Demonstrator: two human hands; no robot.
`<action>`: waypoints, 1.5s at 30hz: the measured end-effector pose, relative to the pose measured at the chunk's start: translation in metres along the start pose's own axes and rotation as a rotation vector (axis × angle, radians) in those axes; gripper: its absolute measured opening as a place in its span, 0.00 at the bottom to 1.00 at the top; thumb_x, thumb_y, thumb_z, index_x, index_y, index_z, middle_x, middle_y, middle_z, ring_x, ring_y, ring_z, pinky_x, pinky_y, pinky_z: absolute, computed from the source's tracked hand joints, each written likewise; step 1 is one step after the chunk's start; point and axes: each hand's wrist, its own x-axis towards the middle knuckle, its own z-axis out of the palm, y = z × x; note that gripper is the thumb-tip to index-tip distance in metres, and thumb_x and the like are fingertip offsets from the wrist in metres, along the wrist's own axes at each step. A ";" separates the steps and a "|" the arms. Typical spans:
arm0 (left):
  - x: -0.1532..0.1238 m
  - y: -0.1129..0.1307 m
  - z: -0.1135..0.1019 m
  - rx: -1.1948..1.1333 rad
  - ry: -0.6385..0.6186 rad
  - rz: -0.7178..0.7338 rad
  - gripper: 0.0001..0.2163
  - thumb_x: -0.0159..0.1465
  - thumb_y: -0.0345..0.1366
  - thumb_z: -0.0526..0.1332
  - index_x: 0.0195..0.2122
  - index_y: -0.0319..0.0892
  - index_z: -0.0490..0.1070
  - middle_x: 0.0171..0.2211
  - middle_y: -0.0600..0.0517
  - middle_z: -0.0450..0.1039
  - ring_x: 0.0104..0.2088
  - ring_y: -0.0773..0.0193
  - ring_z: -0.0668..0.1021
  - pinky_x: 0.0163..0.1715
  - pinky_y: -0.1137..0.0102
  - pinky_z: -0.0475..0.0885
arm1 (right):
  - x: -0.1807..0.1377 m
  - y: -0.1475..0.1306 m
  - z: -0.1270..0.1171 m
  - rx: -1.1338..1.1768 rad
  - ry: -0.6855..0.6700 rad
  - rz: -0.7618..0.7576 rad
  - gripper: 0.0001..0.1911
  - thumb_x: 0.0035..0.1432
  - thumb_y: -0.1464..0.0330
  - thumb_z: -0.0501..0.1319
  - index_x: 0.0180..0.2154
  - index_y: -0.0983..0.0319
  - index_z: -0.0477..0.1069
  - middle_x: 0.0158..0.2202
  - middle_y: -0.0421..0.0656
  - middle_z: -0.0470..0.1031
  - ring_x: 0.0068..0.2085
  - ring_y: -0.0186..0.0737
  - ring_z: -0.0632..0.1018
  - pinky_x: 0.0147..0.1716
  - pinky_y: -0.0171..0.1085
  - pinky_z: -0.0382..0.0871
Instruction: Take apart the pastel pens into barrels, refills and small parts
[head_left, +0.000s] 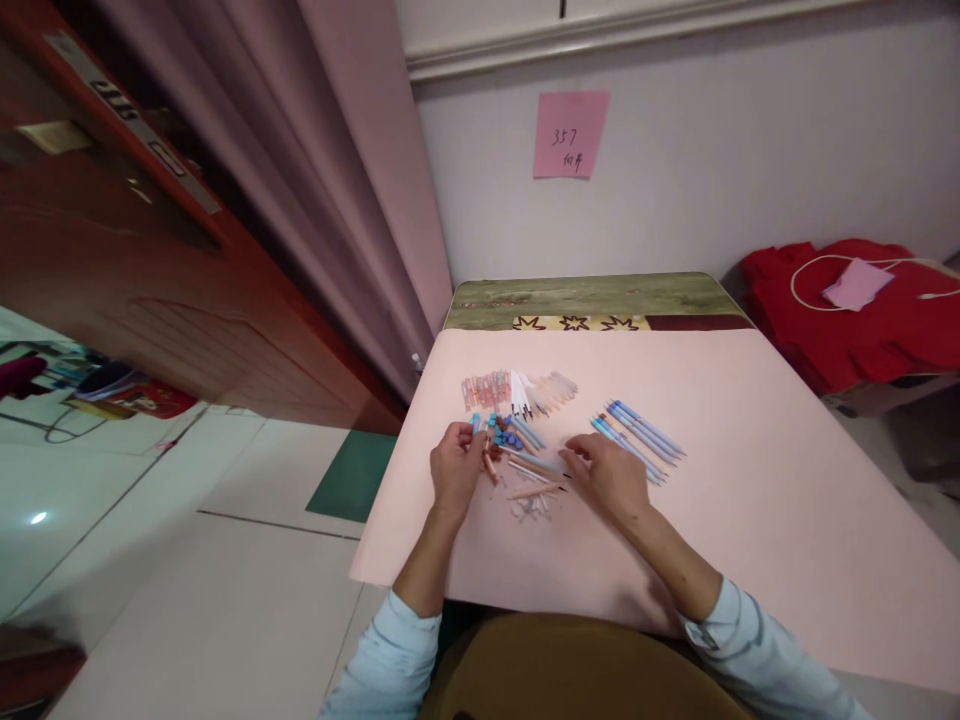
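On a pale pink sheet [750,480] covering a table lie pen parts. My left hand [456,466] is curled around a small pen piece near a cluster of blue caps [508,437]. My right hand [606,472] rests fingers-down, pinching a thin pen part [541,466] at its tip. A row of assembled blue pens [637,436] lies just beyond my right hand. A fan of clear and white refills and barrels [517,390] lies farther back. Small white bits [531,508] sit between my hands.
The table's green-and-patterned far edge [585,300] meets a wall with a pink note [570,133]. Red cloth with a white cord [855,310] lies at right. Curtain [337,200] and a wooden door [112,250] stand left, above a tiled floor [187,560].
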 end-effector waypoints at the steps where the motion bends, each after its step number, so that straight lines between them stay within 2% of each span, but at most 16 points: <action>1: 0.001 -0.001 -0.003 0.145 0.039 0.046 0.09 0.59 0.44 0.62 0.33 0.45 0.71 0.31 0.51 0.77 0.34 0.59 0.77 0.34 0.68 0.67 | 0.001 0.007 -0.006 -0.026 0.012 0.054 0.14 0.64 0.57 0.55 0.40 0.56 0.76 0.39 0.42 0.79 0.38 0.39 0.77 0.29 0.34 0.59; 4: 0.003 -0.002 -0.007 0.443 0.087 0.146 0.07 0.60 0.42 0.61 0.33 0.45 0.73 0.36 0.48 0.75 0.42 0.55 0.75 0.37 0.67 0.66 | 0.003 0.030 -0.023 -0.160 0.021 0.195 0.14 0.64 0.56 0.54 0.40 0.56 0.74 0.39 0.43 0.78 0.36 0.40 0.77 0.26 0.35 0.56; 8: 0.004 -0.001 -0.003 0.523 0.050 0.134 0.07 0.60 0.41 0.61 0.36 0.45 0.75 0.36 0.47 0.75 0.43 0.54 0.73 0.37 0.66 0.66 | 0.004 0.047 -0.033 -0.297 -0.087 0.277 0.14 0.62 0.56 0.56 0.39 0.58 0.73 0.40 0.45 0.78 0.35 0.43 0.77 0.27 0.36 0.58; 11: 0.005 -0.002 -0.002 0.501 0.021 0.120 0.08 0.60 0.41 0.61 0.38 0.46 0.75 0.35 0.48 0.76 0.43 0.53 0.74 0.38 0.65 0.66 | 0.004 0.049 -0.033 -0.337 -0.166 0.270 0.13 0.60 0.57 0.58 0.38 0.58 0.73 0.38 0.45 0.78 0.37 0.46 0.78 0.28 0.37 0.61; 16: 0.012 -0.011 -0.010 0.366 0.048 0.087 0.08 0.62 0.39 0.58 0.36 0.46 0.76 0.35 0.50 0.78 0.37 0.58 0.76 0.36 0.67 0.66 | 0.006 0.053 -0.032 -0.353 -0.180 0.279 0.11 0.60 0.59 0.58 0.38 0.58 0.75 0.37 0.48 0.79 0.36 0.48 0.79 0.28 0.38 0.63; 20: 0.022 -0.027 -0.020 0.214 0.144 0.089 0.09 0.61 0.39 0.57 0.36 0.44 0.76 0.33 0.50 0.78 0.33 0.61 0.76 0.37 0.68 0.68 | 0.007 0.054 -0.032 -0.379 -0.196 0.246 0.10 0.60 0.65 0.56 0.36 0.59 0.75 0.37 0.50 0.79 0.35 0.48 0.79 0.29 0.39 0.63; 24: 0.033 -0.043 -0.026 0.177 0.236 0.120 0.11 0.61 0.38 0.56 0.38 0.42 0.77 0.38 0.47 0.76 0.36 0.60 0.76 0.40 0.67 0.70 | 0.005 0.048 -0.034 -0.347 -0.127 0.233 0.11 0.59 0.64 0.55 0.37 0.60 0.75 0.35 0.50 0.79 0.34 0.48 0.79 0.29 0.38 0.61; 27: 0.042 -0.050 -0.025 0.256 0.153 0.107 0.12 0.61 0.35 0.55 0.38 0.42 0.77 0.40 0.45 0.76 0.40 0.57 0.76 0.45 0.64 0.70 | 0.004 0.038 -0.039 -0.171 -0.071 0.247 0.12 0.57 0.60 0.55 0.34 0.59 0.73 0.29 0.45 0.78 0.31 0.45 0.77 0.28 0.37 0.60; 29: 0.048 -0.051 -0.022 0.309 0.088 0.103 0.12 0.61 0.34 0.54 0.38 0.42 0.78 0.40 0.44 0.76 0.42 0.56 0.76 0.48 0.63 0.68 | 0.004 0.031 -0.040 0.073 -0.084 0.232 0.11 0.56 0.59 0.55 0.32 0.59 0.72 0.27 0.42 0.77 0.29 0.42 0.76 0.28 0.36 0.60; 34: 0.057 -0.045 -0.022 0.382 0.035 0.131 0.13 0.62 0.35 0.54 0.39 0.42 0.78 0.40 0.44 0.77 0.44 0.55 0.76 0.50 0.62 0.67 | 0.001 0.012 -0.032 0.862 -0.230 0.208 0.15 0.54 0.56 0.58 0.33 0.61 0.67 0.27 0.44 0.77 0.30 0.40 0.76 0.31 0.36 0.65; 37: 0.053 -0.036 -0.023 0.350 0.089 0.150 0.12 0.62 0.35 0.54 0.38 0.41 0.78 0.39 0.43 0.76 0.43 0.55 0.75 0.49 0.61 0.67 | -0.004 0.000 -0.027 1.176 -0.296 0.253 0.20 0.50 0.54 0.64 0.38 0.62 0.69 0.30 0.44 0.77 0.30 0.37 0.75 0.33 0.37 0.66; 40: 0.037 -0.021 -0.018 0.188 0.160 0.203 0.13 0.63 0.38 0.54 0.39 0.41 0.77 0.40 0.44 0.76 0.42 0.56 0.76 0.48 0.62 0.68 | -0.010 -0.014 -0.021 1.382 -0.424 0.302 0.23 0.45 0.56 0.70 0.40 0.63 0.71 0.32 0.43 0.77 0.30 0.34 0.74 0.35 0.36 0.67; 42: 0.021 -0.011 -0.010 -0.025 0.093 0.217 0.11 0.62 0.40 0.57 0.39 0.42 0.76 0.39 0.46 0.76 0.41 0.58 0.76 0.46 0.64 0.70 | -0.012 -0.024 -0.016 1.495 -0.502 0.365 0.22 0.44 0.58 0.72 0.38 0.63 0.72 0.32 0.42 0.76 0.29 0.33 0.74 0.34 0.35 0.68; 45: -0.001 0.004 0.000 -0.425 -0.029 0.026 0.14 0.62 0.45 0.59 0.41 0.42 0.76 0.34 0.49 0.76 0.32 0.62 0.77 0.36 0.67 0.73 | -0.013 -0.035 -0.005 1.594 -0.541 0.484 0.21 0.44 0.59 0.72 0.38 0.61 0.71 0.29 0.39 0.74 0.26 0.30 0.72 0.26 0.30 0.64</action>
